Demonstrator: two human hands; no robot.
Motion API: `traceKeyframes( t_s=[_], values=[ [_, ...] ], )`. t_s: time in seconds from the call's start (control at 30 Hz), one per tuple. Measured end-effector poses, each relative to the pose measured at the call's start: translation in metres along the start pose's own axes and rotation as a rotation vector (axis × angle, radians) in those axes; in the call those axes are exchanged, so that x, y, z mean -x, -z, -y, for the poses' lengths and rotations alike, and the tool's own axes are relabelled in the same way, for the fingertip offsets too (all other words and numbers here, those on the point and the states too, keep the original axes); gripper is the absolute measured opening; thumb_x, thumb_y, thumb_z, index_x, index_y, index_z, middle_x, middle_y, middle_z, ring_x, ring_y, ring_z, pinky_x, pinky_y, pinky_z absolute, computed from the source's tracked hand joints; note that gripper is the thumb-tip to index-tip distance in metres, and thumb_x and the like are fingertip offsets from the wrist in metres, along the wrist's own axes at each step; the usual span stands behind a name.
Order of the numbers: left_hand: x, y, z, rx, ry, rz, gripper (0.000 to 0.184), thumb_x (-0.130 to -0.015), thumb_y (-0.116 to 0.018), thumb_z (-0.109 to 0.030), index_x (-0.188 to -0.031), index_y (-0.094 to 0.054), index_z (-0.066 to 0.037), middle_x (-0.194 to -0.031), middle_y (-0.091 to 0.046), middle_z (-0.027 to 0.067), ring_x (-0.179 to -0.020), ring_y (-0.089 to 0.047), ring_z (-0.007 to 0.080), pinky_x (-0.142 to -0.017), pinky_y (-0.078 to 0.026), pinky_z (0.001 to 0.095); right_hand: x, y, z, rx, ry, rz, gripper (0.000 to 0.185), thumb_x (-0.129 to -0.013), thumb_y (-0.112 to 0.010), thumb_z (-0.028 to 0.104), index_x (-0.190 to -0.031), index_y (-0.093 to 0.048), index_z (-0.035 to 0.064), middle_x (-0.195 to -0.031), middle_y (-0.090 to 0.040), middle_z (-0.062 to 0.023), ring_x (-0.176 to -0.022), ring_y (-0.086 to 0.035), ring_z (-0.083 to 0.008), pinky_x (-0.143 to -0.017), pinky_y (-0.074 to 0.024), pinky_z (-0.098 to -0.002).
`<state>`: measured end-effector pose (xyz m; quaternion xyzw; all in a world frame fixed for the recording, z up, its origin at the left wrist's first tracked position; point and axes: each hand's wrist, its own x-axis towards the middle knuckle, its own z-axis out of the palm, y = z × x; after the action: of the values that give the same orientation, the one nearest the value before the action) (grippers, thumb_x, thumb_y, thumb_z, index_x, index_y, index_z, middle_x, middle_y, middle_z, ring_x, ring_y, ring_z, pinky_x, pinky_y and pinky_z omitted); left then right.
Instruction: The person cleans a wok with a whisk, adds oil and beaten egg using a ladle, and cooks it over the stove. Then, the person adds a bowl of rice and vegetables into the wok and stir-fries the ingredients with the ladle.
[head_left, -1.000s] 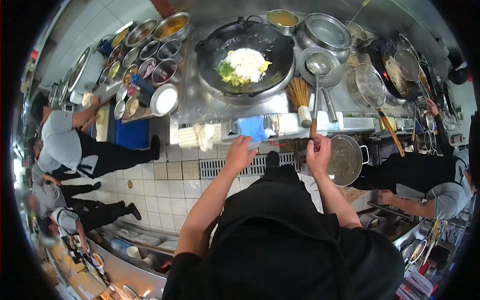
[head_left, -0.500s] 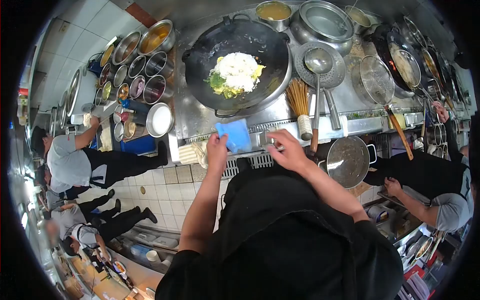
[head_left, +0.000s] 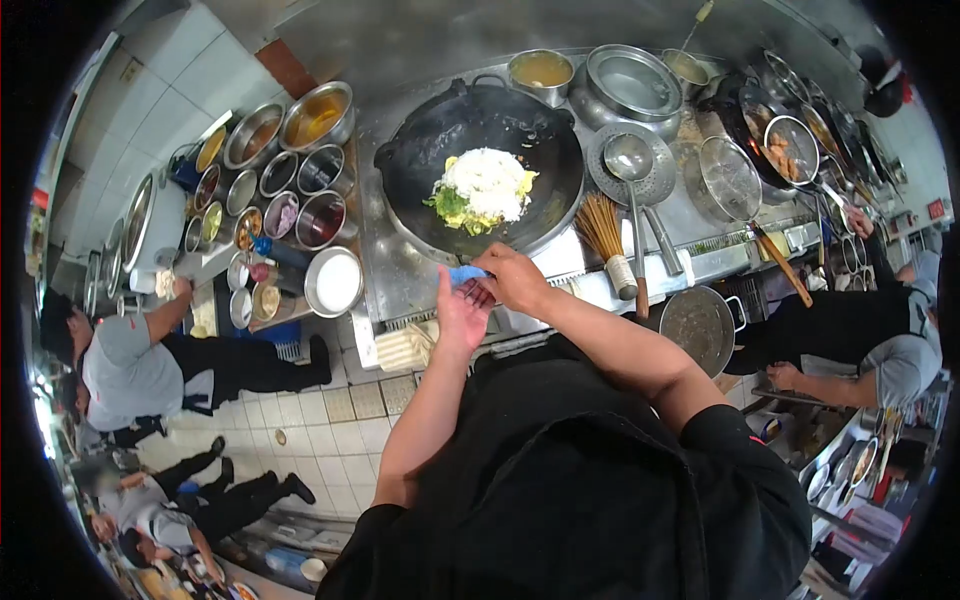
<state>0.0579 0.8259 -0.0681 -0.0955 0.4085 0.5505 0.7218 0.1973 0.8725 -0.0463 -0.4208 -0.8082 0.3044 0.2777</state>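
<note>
A blue cloth [head_left: 466, 273] is bunched between my two hands at the near edge of the black wok [head_left: 410, 165]. My right hand [head_left: 515, 278] is closed on the cloth. Just left of it my left hand [head_left: 463, 312] is palm up with fingers apart, the cloth touching it near the thumb. White rice [head_left: 490, 178] lies in the wok with yellow egg and chopped greens. Right of the wok are a bamboo brush [head_left: 602, 232] and a ladle [head_left: 628, 158] resting on a perforated strainer [head_left: 658, 178].
Metal containers of ingredients [head_left: 322, 219] stand at the left, with a bowl of white powder [head_left: 334, 282]. A large pot [head_left: 697, 330] is at the right below the counter. Co-workers stand left and right; one at the right [head_left: 857, 221] reaches toward a wok.
The blue cloth has gone from the counter edge into my hands, now small and bunched. My right hand has moved left to meet my left hand near the wok.
</note>
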Motion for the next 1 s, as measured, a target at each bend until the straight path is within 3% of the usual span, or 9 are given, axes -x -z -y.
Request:
traceKeyframes(
  t_s=[0.13,0.17,0.33,0.47,0.53,0.57,0.67,0.8,1.0],
  values=[
    [-0.026,-0.006,0.009,-0.174,-0.127,0.077,0.053,-0.092,-0.055,-0.055,-0.107,-0.049,-0.004,-0.098,-0.057,0.0078,-0.091,-0.058,0.0199,-0.086,-0.049,0.0373,0.022,0.02,-0.002,-0.094,-0.145,-0.094,0.033,-0.082,-0.067,0.011,-0.115,-0.064,0.0084,-0.106,-0.061,-0.0142,-0.096,-0.062,-0.0323,-0.08,-0.0523,-0.0373],
    [-0.031,-0.011,0.012,-0.21,-0.2,0.032,0.048,-0.094,-0.054,-0.052,-0.107,-0.05,-0.006,-0.094,-0.057,0.0065,-0.087,-0.057,0.0178,-0.081,-0.052,0.0347,0.041,0.03,-0.024,-0.087,-0.323,-0.117,0.042,-0.081,-0.068,0.023,-0.121,-0.062,0.0118,-0.118,-0.061,-0.0192,-0.11,-0.057,-0.0356,-0.096,-0.045,-0.0408],
    [-0.05,-0.026,0.024,-0.313,-0.309,-0.19,0.04,-0.095,-0.054,-0.048,-0.103,-0.048,-0.01,-0.079,-0.057,0.0049,-0.062,-0.055,0.0132,-0.059,-0.054,0.03,0.156,0.107,-0.072,0.488,-0.985,0.001,0.052,-0.081,-0.066,0.015,-0.125,-0.041,0.0058,-0.11,-0.058,-0.0266,-0.104,-0.059,-0.0426,-0.088,-0.0469,-0.0487],
    [-0.051,-0.039,0.012,-0.376,-0.187,-0.208,0.054,-0.096,-0.045,-0.057,-0.086,-0.052,-0.004,-0.07,-0.057,0.0069,-0.055,-0.054,0.0164,-0.051,-0.048,0.0302,0.19,0.092,-0.111,0.064,-0.824,-0.166,0.062,-0.08,-0.061,0.006,-0.135,-0.033,0.0075,-0.115,-0.057,-0.0305,-0.102,-0.059,-0.0466,-0.084,-0.0481,-0.0489],
    [-0.04,-0.042,-0.004,-0.347,-0.122,-0.198,0.045,-0.097,-0.049,-0.047,-0.087,-0.053,-0.004,-0.075,-0.059,0.0087,-0.063,-0.058,0.0187,-0.059,-0.052,0.0319,0.193,0.1,-0.123,-0.095,-0.898,-0.322,0.065,-0.08,-0.058,0.004,-0.139,-0.034,0.0139,-0.098,-0.063,-0.0227,-0.088,-0.065,-0.0341,-0.073,-0.051,-0.0422],
    [-0.036,-0.037,-0.009,-0.286,-0.088,-0.087,0.037,-0.096,-0.051,-0.039,-0.088,-0.053,-0.003,-0.078,-0.059,0.0097,-0.07,-0.059,0.0194,-0.064,-0.053,0.0321,0.187,0.113,-0.106,-0.316,-0.81,-0.486,0.054,-0.086,-0.054,0.0,-0.136,-0.041,0.0143,-0.074,-0.055,-0.0037,-0.051,-0.052,-0.0104,-0.043,-0.0416,-0.0284],
    [-0.03,-0.018,-0.007,-0.219,-0.058,0.002,0.016,-0.087,-0.056,-0.018,-0.091,-0.054,-0.003,-0.088,-0.061,0.0113,-0.083,-0.061,0.0209,-0.076,-0.054,0.032,0.153,0.175,-0.07,-0.549,-0.592,-0.666,0.028,-0.089,-0.063,0.007,-0.117,-0.059,0.0066,-0.083,-0.058,-0.0027,-0.074,-0.057,-0.0089,-0.061,-0.0461,-0.0243],
    [-0.052,0.003,0.007,-0.259,-0.161,0.041,0.018,-0.085,-0.061,-0.018,-0.094,-0.054,-0.005,-0.088,-0.061,0.0087,-0.083,-0.061,0.02,-0.075,-0.055,0.0331,0.088,0.209,-0.128,-0.037,-0.294,-1.062,0.013,-0.092,-0.065,0.014,-0.099,-0.062,0.0037,-0.089,-0.057,-0.0004,-0.077,-0.053,-0.0066,-0.062,-0.0401,-0.0208],
    [-0.075,-0.009,0.007,-0.253,-0.077,-0.028,0.018,-0.086,-0.059,-0.019,-0.095,-0.056,-0.005,-0.091,-0.062,0.0093,-0.084,-0.062,0.0205,-0.074,-0.056,0.034,-0.023,0.285,-0.046,-0.546,0.047,-1.333,0.038,-0.096,-0.06,0.025,-0.064,-0.047,0.0105,-0.058,-0.05,0.0,-0.048,-0.042,-0.009,-0.046,-0.0354,-0.024]
  ],
)
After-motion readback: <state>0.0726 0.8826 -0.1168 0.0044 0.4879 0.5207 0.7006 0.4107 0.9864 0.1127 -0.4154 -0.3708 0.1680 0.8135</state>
